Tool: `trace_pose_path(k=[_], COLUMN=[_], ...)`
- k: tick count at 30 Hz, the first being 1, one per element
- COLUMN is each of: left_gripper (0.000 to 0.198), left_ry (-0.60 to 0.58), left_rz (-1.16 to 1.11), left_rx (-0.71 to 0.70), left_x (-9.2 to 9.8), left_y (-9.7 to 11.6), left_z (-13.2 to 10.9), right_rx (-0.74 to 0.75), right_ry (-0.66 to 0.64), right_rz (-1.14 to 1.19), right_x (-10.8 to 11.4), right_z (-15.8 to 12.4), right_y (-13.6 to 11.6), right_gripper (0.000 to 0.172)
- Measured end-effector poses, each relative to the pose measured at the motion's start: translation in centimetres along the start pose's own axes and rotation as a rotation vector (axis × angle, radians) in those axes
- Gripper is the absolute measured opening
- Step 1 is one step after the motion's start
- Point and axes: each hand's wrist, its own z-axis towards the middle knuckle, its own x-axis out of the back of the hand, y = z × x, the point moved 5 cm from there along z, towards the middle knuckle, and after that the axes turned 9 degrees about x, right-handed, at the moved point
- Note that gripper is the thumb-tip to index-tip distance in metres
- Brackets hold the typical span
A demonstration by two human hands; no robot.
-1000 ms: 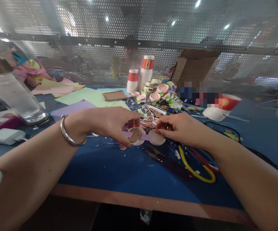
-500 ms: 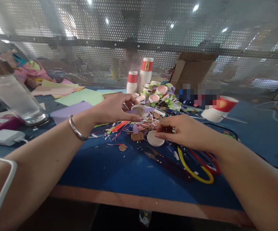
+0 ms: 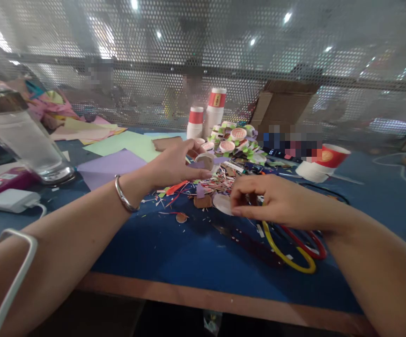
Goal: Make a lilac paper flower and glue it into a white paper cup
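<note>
My left hand, with a silver bangle on the wrist, is stretched out over the blue table and pinches a small paper cup piece with purple paper strips above the scrap pile. My right hand rests lower on the table, its fingers curled onto a white round disc. Just left of that disc lie a brown card scrap and a small brown round piece. A heap of finished cup pieces with green and purple tabs sits beyond my left hand.
Scissors with yellow and red handles lie under my right wrist. Red-and-white paper cup stacks, a tipped cup, a cardboard box, coloured paper sheets, a glass jar and a white charger stand around. Perforated metal screen behind.
My left hand lifted the cup piece with purple strips off the table and carried it away toward the heap. My right hand stayed on the white disc, drawing slightly toward me.
</note>
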Motion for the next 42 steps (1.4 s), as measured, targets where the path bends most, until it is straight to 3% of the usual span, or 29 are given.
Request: trace_pose_path(k=[5, 11, 15, 24, 30, 42], left_gripper=[0.051, 0.048, 0.049, 0.040, 0.036, 0.044], left_ry=[-0.029, -0.204, -0.210, -0.186, -0.181, -0.222], left_rz=[-0.058, -0.437, -0.423, -0.464, -0.467, -0.500], left_rx=[0.034, 0.221, 0.266, 0.354, 0.357, 0.335], left_x=[-0.8, -2.6, -2.7, -2.6, -2.5, -2.8], left_y=[0.6, 0.9, 1.1, 1.7, 1.5, 1.2], left_z=[-0.4, -1.0, -1.1, -1.5, -1.3, -1.3], right_rx=[-0.054, -0.123, -0.134, -0.127, -0.089, -0.063], right_ry=[0.097, 0.139, 0.182, 0.301, 0.283, 0.410], right_rz=[0.222, 0.378, 0.425, 0.344, 0.202, -0.056], right_x=[0.4, -0.1, -0.1, 0.3, -0.1, 0.4], right_z=[0.0, 0.3, 0.5, 0.5, 0.5, 0.3], right_y=[-0.4, 0.5, 1.0, 1.5, 1.2, 0.7], right_gripper=[0.022, 0.025, 0.029, 0.025, 0.026, 0.021])
